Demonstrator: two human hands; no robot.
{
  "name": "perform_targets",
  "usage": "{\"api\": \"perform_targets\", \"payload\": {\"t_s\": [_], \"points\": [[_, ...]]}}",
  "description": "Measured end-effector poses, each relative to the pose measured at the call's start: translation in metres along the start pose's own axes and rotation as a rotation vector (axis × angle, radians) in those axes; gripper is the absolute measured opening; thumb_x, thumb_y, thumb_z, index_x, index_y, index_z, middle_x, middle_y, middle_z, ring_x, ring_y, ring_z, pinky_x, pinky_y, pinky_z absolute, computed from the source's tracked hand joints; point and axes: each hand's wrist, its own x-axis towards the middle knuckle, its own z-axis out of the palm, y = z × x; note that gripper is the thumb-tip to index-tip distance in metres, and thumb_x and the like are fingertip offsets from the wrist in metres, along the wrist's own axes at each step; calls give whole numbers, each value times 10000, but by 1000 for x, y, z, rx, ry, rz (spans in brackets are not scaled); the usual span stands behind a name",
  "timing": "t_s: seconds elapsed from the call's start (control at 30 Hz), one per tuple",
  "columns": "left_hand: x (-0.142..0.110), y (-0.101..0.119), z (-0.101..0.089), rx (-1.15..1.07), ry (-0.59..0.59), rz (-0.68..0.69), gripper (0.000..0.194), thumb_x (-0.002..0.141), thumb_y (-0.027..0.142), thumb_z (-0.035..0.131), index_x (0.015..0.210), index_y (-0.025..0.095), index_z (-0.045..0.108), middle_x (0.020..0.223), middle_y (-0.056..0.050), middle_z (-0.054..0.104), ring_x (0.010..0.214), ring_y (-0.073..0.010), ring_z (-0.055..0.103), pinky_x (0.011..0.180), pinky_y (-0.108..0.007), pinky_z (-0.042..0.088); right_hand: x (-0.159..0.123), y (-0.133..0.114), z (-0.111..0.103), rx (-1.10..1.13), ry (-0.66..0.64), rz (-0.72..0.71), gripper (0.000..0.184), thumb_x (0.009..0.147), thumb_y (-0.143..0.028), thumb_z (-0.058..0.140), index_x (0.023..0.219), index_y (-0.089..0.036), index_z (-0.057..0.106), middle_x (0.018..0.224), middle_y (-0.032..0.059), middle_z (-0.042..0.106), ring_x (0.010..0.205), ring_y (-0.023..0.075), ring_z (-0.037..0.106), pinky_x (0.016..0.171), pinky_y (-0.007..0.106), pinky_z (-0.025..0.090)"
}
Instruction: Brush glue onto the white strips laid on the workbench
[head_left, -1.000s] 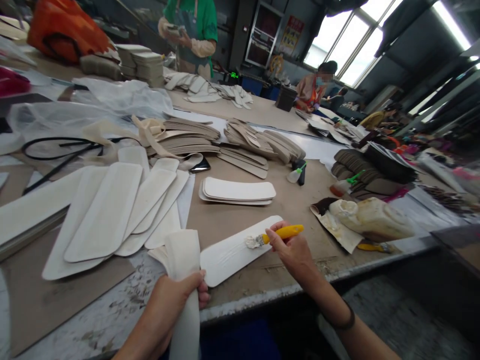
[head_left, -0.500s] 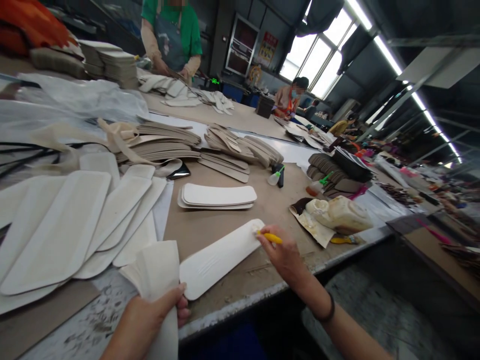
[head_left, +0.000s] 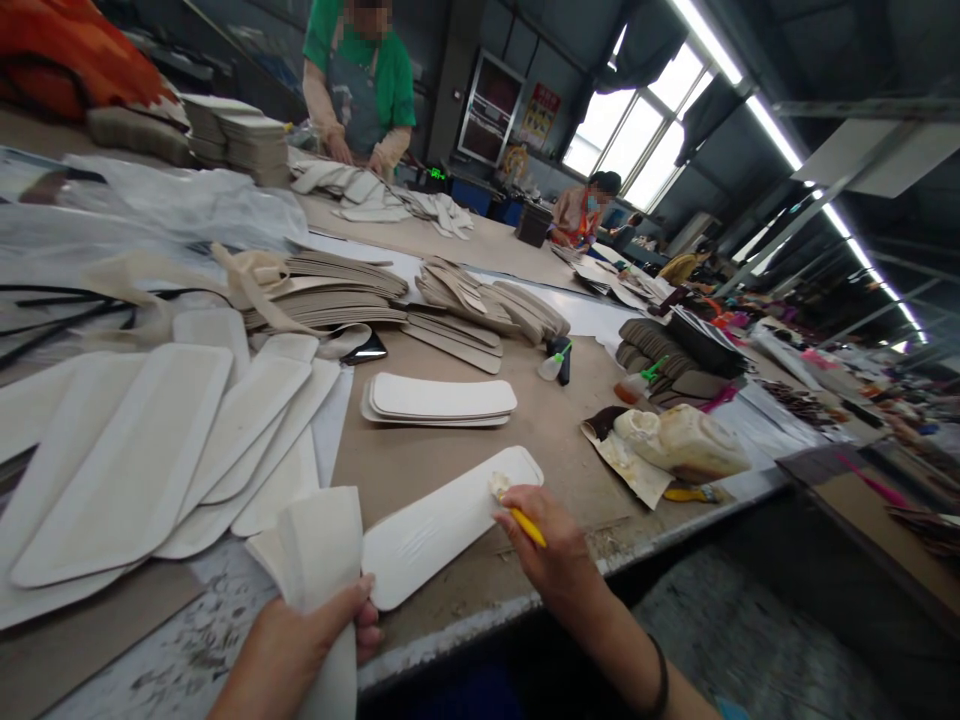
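Observation:
My right hand (head_left: 551, 550) grips a yellow-handled brush (head_left: 527, 524), its bristles on the upper part of a white rounded panel (head_left: 442, 535). That panel lies slanted on the brown table covering, with wet-looking streaks toward its lower end. My left hand (head_left: 315, 630) is closed around a bundle of cream strips (head_left: 319, 545), beside the panel's lower left end. Beyond the panel, a small stack of white panels (head_left: 442, 396) lies flat. At left, several larger cream panels (head_left: 127, 465) overlap in a fan.
A stained plastic jug (head_left: 686, 440) lies at right, near another brush (head_left: 694, 494). Small green-tipped bottles (head_left: 553, 362) stand behind. Stacks of grey-brown pieces (head_left: 330, 290) line the middle of the table. A co-worker in green (head_left: 360, 90) handles pieces across the table.
My right hand has drawn the brush down and left from the panel's top end, and the brush handle now tilts more steeply. My left hand keeps its hold on the cream strips.

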Motion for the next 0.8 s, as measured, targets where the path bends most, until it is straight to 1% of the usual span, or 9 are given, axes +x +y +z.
{"api": "perform_targets", "payload": {"t_s": [0.07,0.17,0.23,0.3,0.47,0.6,0.67,0.73,0.8], "points": [[-1,1,0,10,-1,-5,132,611,166,730,582,71,643,512,-90,656,459,-194,623,454,-249,544,-4,-24,9,153,-56,71,96,857,-256,531,885,-201,605,855,79,648,841,206,608,783,344,493],[0,1,-1,27,1,-6,125,614,156,727,565,78,643,510,-92,656,454,-196,623,458,-250,543,-6,-54,22,475,-107,334,141,844,-337,555,840,-201,590,767,45,634,694,170,610,662,293,501],[1,-1,-3,28,-17,-3,130,611,173,731,573,82,647,521,-92,658,464,-199,626,476,-259,547,-2,-59,27,657,-125,493,207,819,-407,573,808,-200,570,649,11,603,569,155,589,568,278,487],[3,-3,-5,27,-51,7,157,617,211,729,586,78,653,539,-96,661,486,-203,631,502,-268,552,3,-51,29,696,-117,558,250,784,-447,598,780,-200,561,578,-11,569,512,154,573,529,279,470],[5,-4,-7,55,-87,11,197,631,240,707,549,74,642,525,-90,644,496,-188,626,501,-244,537,10,-37,20,514,27,543,235,776,-434,618,762,-206,564,564,-10,563,515,160,567,526,282,448],[6,-4,-6,51,-63,-11,164,628,221,703,594,67,658,537,-88,653,489,-195,627,500,-265,547,6,-52,29,674,-112,553,208,803,-409,594,781,-206,556,558,-20,564,502,149,569,527,272,459],[8,-5,-6,56,-52,-25,175,632,224,701,583,63,654,529,-94,653,481,-198,628,487,-256,542,4,-50,34,681,-168,544,212,804,-411,587,782,-203,551,584,-18,557,503,146,563,522,269,458],[9,-6,-6,59,-37,-29,191,634,232,699,567,60,649,529,-100,653,489,-205,633,491,-255,544,7,-34,31,559,-123,492,216,805,-411,582,779,-198,560,658,3,568,533,149,563,532,272,457],[8,-7,-6,64,-28,-17,204,632,245,701,572,57,649,541,-103,656,510,-213,641,513,-266,553,12,-9,18,354,-28,425,217,811,-406,571,776,-192,573,739,35,590,589,165,574,573,285,457]]}}
